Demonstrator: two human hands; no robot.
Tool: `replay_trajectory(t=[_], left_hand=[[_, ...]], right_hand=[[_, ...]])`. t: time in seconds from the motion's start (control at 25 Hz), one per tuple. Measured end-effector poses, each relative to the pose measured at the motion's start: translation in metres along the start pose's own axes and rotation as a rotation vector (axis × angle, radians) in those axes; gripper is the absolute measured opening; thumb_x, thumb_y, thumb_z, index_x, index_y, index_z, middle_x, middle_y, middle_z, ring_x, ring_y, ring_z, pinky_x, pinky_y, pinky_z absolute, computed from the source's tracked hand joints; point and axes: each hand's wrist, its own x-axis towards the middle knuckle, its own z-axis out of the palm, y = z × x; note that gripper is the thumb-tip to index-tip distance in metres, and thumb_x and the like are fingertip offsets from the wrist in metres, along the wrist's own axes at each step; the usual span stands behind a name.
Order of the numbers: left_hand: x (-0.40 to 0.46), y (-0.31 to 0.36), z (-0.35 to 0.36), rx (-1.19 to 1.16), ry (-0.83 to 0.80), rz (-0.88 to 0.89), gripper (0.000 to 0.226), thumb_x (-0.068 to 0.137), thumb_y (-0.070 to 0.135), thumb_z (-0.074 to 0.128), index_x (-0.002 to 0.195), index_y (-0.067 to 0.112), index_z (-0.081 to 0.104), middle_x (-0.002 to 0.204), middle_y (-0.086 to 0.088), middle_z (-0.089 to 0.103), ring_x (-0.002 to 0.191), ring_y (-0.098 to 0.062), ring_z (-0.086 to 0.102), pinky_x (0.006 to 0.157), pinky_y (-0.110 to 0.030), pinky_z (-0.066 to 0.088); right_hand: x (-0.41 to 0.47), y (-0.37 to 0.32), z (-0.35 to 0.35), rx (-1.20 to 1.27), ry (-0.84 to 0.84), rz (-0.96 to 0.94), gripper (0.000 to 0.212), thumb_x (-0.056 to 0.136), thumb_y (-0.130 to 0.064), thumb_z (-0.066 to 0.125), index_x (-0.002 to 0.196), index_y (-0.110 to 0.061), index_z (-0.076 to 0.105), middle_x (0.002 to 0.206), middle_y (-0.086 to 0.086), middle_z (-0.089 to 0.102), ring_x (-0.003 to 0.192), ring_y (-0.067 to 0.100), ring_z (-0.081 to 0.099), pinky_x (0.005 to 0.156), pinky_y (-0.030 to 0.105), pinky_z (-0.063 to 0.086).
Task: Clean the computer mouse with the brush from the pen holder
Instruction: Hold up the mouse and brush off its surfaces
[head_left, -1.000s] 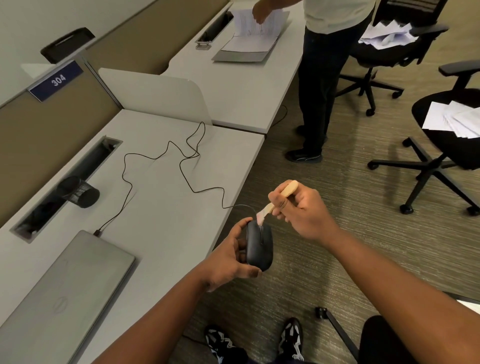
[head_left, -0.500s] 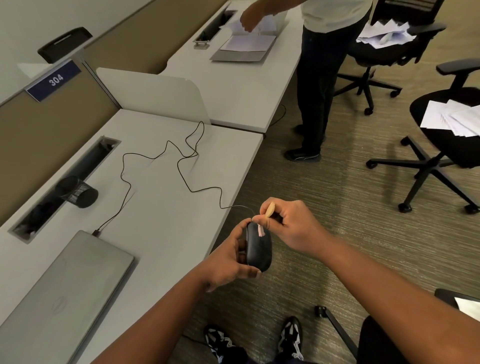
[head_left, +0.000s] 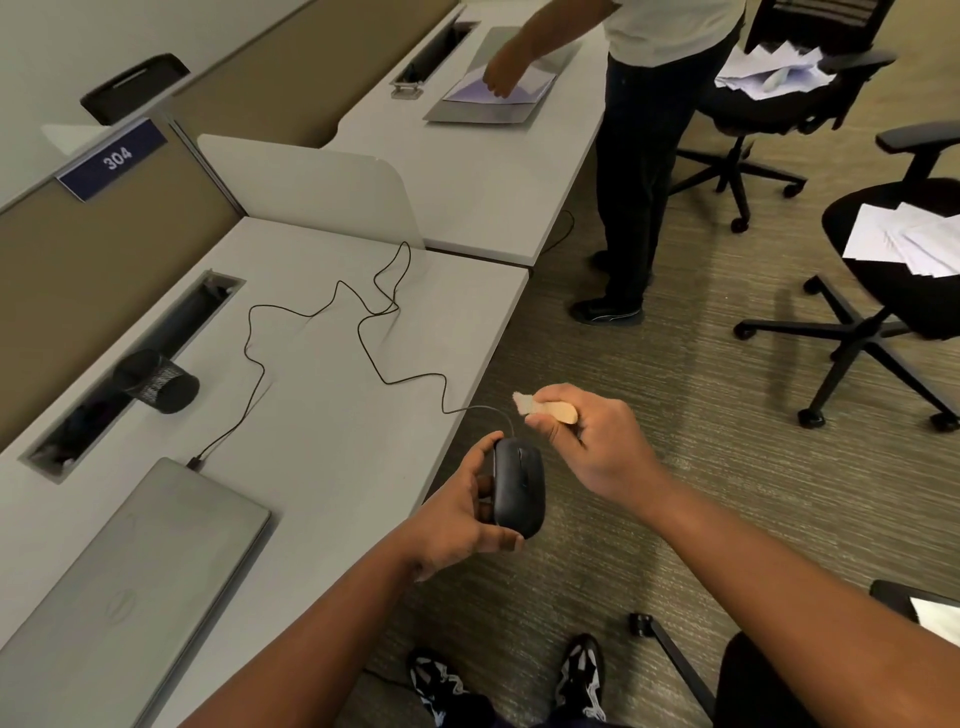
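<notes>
Left hand (head_left: 457, 519) grips the black mouse (head_left: 518, 486) from its side, off the desk (head_left: 332, 415) edge, over the carpet. Right hand (head_left: 597, 447) is curled round the brush (head_left: 545, 410), bristles pointing left, just above the mouse's front end, not touching it. Mouse cable (head_left: 363, 338) trails onto the desk; pen holder (head_left: 158, 382) lies on its side, well apart.

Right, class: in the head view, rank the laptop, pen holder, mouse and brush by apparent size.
1. laptop
2. pen holder and mouse: look alike, and the mouse is nearer, so unranked
3. brush, partly hidden by the right hand
</notes>
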Motion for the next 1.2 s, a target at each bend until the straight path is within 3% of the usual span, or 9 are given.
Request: replay_trajectory(t=[0.12,0.2,0.36,0.52,0.68,0.84,1.0,1.2], left_hand=[[0.000,0.000,0.000,0.013,0.010,0.017,0.122,0.080,0.002,0.089,0.160,0.059,0.017,0.150,0.000,0.053,0.127,-0.020,0.068,0.097,-0.040,0.063],[0.001,0.000,0.000,0.013,0.021,0.020,0.119,0.080,-0.001,0.087,0.158,0.059,0.020,0.149,-0.002,0.053,0.126,-0.024,0.067,0.094,-0.039,0.064],[0.003,0.002,0.002,0.000,0.023,0.003,0.118,0.079,-0.003,0.087,0.157,0.056,0.022,0.151,-0.003,0.051,0.127,-0.030,0.065,0.095,-0.041,0.064],[0.004,0.002,0.004,0.007,0.004,-0.005,0.117,0.079,0.000,0.088,0.157,0.056,0.021,0.152,-0.004,0.053,0.132,-0.032,0.063,0.100,-0.044,0.063],[0.004,0.002,0.004,0.003,-0.006,0.003,0.117,0.080,0.000,0.088,0.153,0.064,0.023,0.150,-0.004,0.056,0.130,-0.029,0.066,0.100,-0.045,0.063],[0.004,0.000,0.004,-0.006,-0.026,0.010,0.115,0.080,0.001,0.089,0.149,0.069,0.026,0.149,-0.004,0.057,0.129,-0.023,0.068,0.096,-0.042,0.063],[0.004,-0.001,0.003,0.006,-0.001,-0.005,0.117,0.077,0.007,0.091,0.156,0.060,0.022,0.150,-0.003,0.056,0.129,-0.024,0.067,0.100,-0.045,0.063],[0.004,-0.006,0.000,-0.031,-0.002,0.000,0.123,0.075,0.005,0.091,0.161,0.056,0.017,0.151,-0.006,0.055,0.128,-0.025,0.069,0.101,-0.049,0.062]], right_hand=[[0.004,-0.003,-0.007,0.169,0.012,0.061,0.026,0.102,-0.055,0.059,0.100,-0.030,0.067,0.068,-0.010,0.066,0.054,0.010,0.059,0.049,0.022,0.044],[0.006,-0.007,-0.011,0.320,-0.007,0.154,0.032,0.096,-0.065,0.060,0.093,-0.033,0.065,0.070,-0.001,0.071,0.057,0.018,0.065,0.052,0.031,0.053],[0.005,-0.014,-0.012,0.451,-0.145,0.257,0.042,0.087,-0.069,0.066,0.093,-0.028,0.067,0.073,0.003,0.074,0.063,0.016,0.069,0.060,0.028,0.057],[0.001,-0.011,-0.009,0.261,-0.202,0.111,0.021,0.098,-0.046,0.069,0.092,-0.027,0.067,0.066,-0.003,0.065,0.053,0.007,0.053,0.051,0.023,0.045],[0.001,-0.007,-0.005,0.112,-0.178,0.020,0.018,0.100,-0.038,0.069,0.093,-0.022,0.066,0.058,-0.014,0.054,0.050,0.008,0.050,0.049,0.018,0.036],[-0.002,-0.003,0.002,0.113,-0.118,0.010,0.021,0.100,-0.037,0.069,0.096,-0.017,0.068,0.067,-0.007,0.064,0.055,0.011,0.055,0.052,0.027,0.044],[-0.005,0.003,0.007,0.048,-0.114,-0.011,0.023,0.100,-0.039,0.068,0.103,-0.017,0.071,0.075,-0.003,0.069,0.064,0.014,0.062,0.058,0.038,0.051],[-0.005,0.010,0.005,0.035,-0.046,0.020,0.029,0.099,-0.042,0.067,0.117,-0.020,0.072,0.085,-0.009,0.074,0.066,0.003,0.063,0.059,0.022,0.048]])
